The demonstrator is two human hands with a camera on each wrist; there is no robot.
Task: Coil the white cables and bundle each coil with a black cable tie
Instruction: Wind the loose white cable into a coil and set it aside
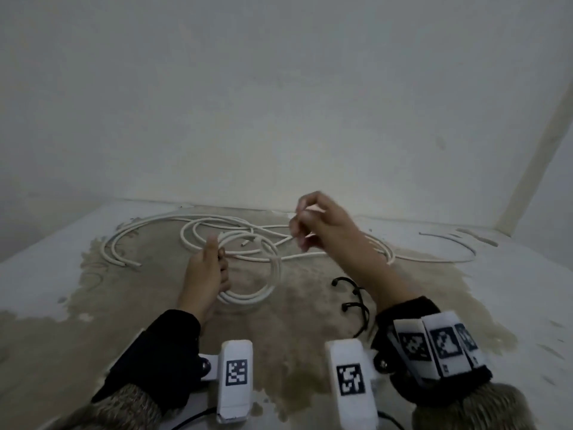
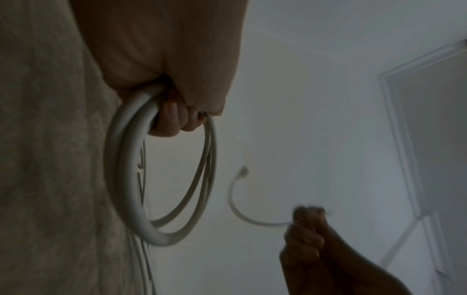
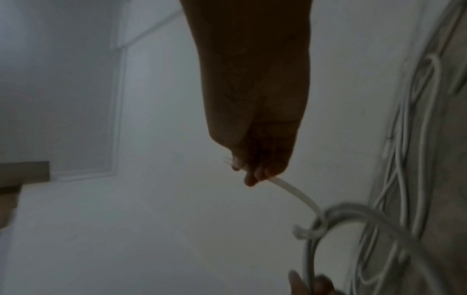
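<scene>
My left hand grips a round coil of white cable and holds it upright over the floor; in the left wrist view the fingers curl round the coil. My right hand, raised to the right of the coil, pinches the free end of the same white cable between its fingertips. That end curves down from the right hand to the coil. Black cable ties lie on the floor under my right forearm.
More white cables lie in loose loops on the stained floor behind the hands, one long strand reaching right. A white wall rises just behind them. A door frame shows in the left wrist view.
</scene>
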